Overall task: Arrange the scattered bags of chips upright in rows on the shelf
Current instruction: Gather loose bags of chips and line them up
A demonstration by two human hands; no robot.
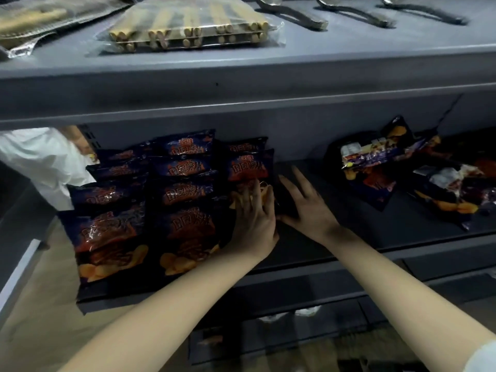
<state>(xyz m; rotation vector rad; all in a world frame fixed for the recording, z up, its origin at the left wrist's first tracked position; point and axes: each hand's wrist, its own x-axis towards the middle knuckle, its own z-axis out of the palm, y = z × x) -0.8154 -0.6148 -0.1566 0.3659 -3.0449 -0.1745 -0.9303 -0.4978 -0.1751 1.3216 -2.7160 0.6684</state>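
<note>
Dark blue chip bags with orange print stand upright in rows on the left of the grey shelf point(308, 253). A front bag of the left row point(107, 237) and one of the middle row point(188, 232) face me. In the third row a bag point(248, 167) stands upright. My left hand point(253, 218) presses flat against its lower front with straight fingers. Just to its right, my right hand point(306, 208) lies with spread fingers against that bag's right edge. Several loose bags lie flat at the right point(375, 159), point(453, 191).
An upper shelf point(322, 71) overhangs the chip shelf; on it lie a pack of wafer sticks point(193, 28) and metal spoons point(292, 14). Someone in white clothing point(45, 162) stands at the left. Bare shelf floor shows between my right hand and the loose bags.
</note>
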